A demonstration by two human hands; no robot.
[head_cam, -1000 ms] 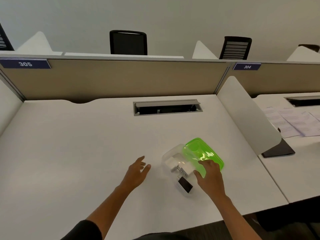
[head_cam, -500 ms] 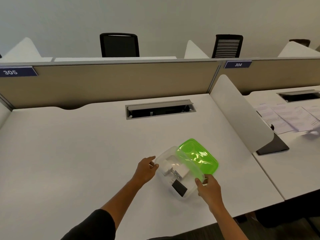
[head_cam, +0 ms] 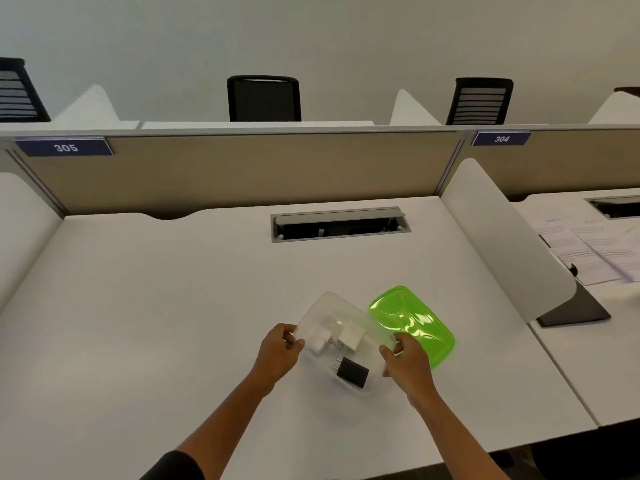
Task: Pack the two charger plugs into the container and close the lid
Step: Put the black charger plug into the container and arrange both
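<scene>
Both hands now grip the clear container (head_cam: 337,336) near the desk's front edge: left hand (head_cam: 278,351) pinching its rim, right hand (head_cam: 403,362) grasping the green lid (head_cam: 412,323); plugs inside, closing remains.

Both hands grip the clear container (head_cam: 337,308) holding white plug (head_cam: 323,336) and black plug (head_cam: 353,372), green lid (head_cam: 412,323) beside.

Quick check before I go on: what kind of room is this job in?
Most likely a shared office or study hall with numbered desks: partition tags reading 305 and 304, a cable hatch set into the white desk, and office chairs in the row behind.
</scene>
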